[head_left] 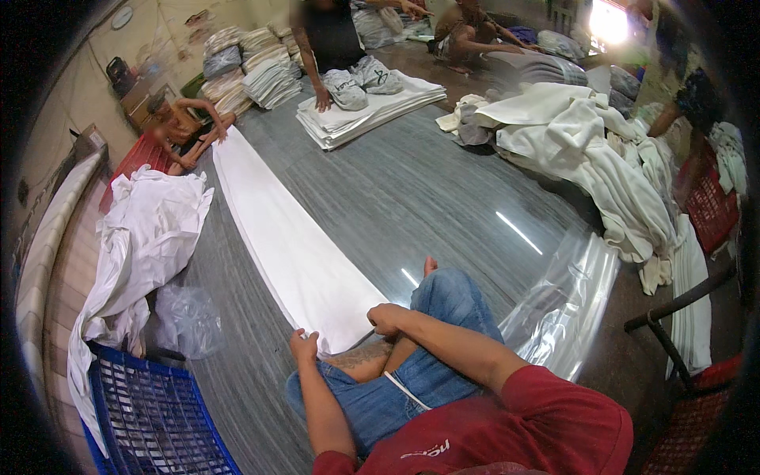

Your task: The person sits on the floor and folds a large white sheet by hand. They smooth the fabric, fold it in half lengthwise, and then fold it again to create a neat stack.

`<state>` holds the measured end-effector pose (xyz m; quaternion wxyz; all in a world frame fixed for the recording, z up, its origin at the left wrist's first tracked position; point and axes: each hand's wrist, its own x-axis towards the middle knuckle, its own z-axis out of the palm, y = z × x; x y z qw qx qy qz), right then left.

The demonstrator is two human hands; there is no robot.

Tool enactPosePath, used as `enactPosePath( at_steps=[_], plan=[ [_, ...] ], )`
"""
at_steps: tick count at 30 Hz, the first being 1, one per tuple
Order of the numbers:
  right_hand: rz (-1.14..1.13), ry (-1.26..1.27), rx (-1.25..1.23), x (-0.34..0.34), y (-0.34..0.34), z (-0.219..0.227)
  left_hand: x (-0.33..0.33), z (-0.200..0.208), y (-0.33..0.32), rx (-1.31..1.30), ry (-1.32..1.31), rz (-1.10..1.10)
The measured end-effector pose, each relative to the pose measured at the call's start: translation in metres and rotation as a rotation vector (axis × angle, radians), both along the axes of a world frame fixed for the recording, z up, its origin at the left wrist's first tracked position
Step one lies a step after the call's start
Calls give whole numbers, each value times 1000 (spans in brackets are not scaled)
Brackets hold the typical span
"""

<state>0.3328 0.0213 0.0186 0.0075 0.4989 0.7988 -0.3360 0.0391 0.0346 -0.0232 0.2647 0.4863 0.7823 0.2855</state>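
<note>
A long folded strip of white cloth stretches over the grey floor from my lap to a seated person at the far left, whose hand touches its far end. My left hand is closed on the near left corner of the cloth. At the near right corner, my right hand grips the edge, its fingers curled and partly hidden. Between my two hands the near edge hangs just in front of my crossed legs.
Loose white cloth spills over a blue plastic basket on the left, beside a clear plastic bag. Clear plastic sheeting lies right, below a heap of cream cloth. Another person leans over a flat white stack.
</note>
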Motion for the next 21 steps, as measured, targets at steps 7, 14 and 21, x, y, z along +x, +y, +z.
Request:
enactPosePath(
  at_steps=[7,14,21],
  plan=[
    [-21,59,37,-6,-2,8,-19,-13,8,19,-11,-15],
    [-33,-16,64,5,0,-6,-4,-27,17,12,-109,-62],
    [-38,0,48,8,-5,-6,8,-11,7,-54,-71,-76]
  ],
)
